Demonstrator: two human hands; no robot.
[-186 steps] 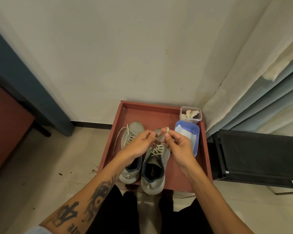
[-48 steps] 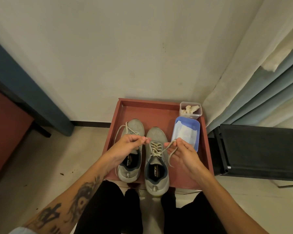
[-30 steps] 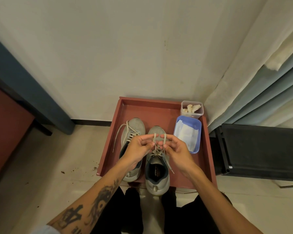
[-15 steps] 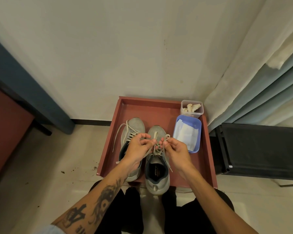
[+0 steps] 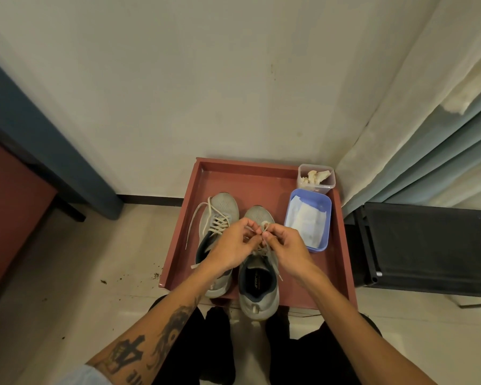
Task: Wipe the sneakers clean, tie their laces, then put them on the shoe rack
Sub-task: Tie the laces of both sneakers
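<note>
Head view: pinched lace point(image 5: 264, 225) over right sneaker point(image 5: 258, 290), both hands.
Gripped lace loops between curled fingertips of left hand point(image 5: 233, 247) and right hand point(image 5: 288, 247), fingertips almost meeting above the tongue. Stood on red tray point(image 5: 250, 176) against far wall, heel past near rim, just right of left sneaker point(image 5: 223, 207) with laces trailing loose to its left. Shared tray with blue tub point(image 5: 327, 218) and clear tub point(image 5: 317, 187) at far right; black rack point(image 5: 428, 245) just right of tray.
</note>
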